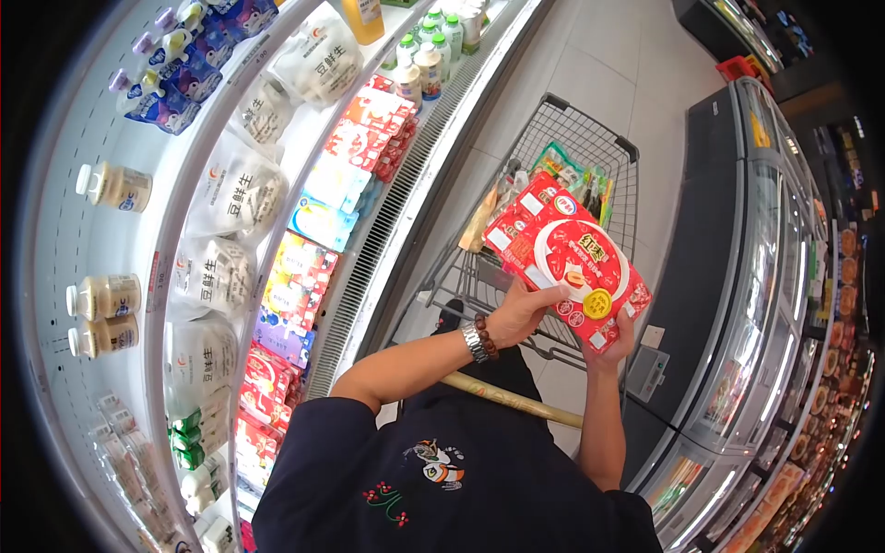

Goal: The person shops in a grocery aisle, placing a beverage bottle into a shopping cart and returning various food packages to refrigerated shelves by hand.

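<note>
Left fingers (544,298) and right fingers (626,328) gripped a red-date yogurt multipack (583,247), probably weighty, semi-stiff, best held by edges nearest them.

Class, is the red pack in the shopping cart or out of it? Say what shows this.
Out: the left hand and right hand hold the red pack up, hiding part of the cart.

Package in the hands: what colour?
The package is mostly red with white areas and a yellow round emblem; head view.
</note>
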`<state>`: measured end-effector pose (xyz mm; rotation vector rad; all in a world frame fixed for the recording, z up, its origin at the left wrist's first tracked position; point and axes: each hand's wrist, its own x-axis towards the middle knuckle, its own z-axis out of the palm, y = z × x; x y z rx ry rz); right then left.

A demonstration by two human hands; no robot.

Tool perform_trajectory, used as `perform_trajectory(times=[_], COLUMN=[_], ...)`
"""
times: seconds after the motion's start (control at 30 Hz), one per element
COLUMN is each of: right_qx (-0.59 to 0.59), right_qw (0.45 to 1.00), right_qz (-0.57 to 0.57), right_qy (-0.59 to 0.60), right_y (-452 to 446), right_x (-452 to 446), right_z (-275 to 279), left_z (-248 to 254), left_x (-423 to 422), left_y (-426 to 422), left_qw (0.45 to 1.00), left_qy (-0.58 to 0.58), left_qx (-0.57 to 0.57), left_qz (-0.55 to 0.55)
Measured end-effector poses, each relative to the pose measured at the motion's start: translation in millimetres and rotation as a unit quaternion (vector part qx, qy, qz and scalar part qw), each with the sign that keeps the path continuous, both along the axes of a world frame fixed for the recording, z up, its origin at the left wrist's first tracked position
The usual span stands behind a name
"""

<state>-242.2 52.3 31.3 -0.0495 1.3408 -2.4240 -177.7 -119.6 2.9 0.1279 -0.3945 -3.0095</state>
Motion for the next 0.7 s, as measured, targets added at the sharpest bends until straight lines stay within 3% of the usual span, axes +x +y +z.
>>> perform_trajectory(times=[0.23,0.37,0.47,0.57,0.7], right_qx=[0.06,0.075,0.228,0.341,0.385], right_qw=[0.997,0.991,0.936,0.893,0.838], right_qz=[0.056,0.066,0.15,0.255,0.361], right_qy=[0.011,0.089,0.223,0.145,0.137], right_y=[-12,-29,23,69,60], right_x=[-56,-82,-100,-96,-77], right_z=[4,14,1,8,15], left_z=[13,9,0,9,11], left_x=[-45,-82,-84,-74,-64], left_y=[-30,-55,-94,-146,-176], left_qw=[1.0,0.999,0.995,0.988,0.974], left_qy=[-0.007,-0.031,-0.03,-0.031,-0.095], left_qx=[0.018,-0.005,-0.03,-0.041,-0.06], left_qz=[-0.013,0.006,0.089,0.145,0.198])
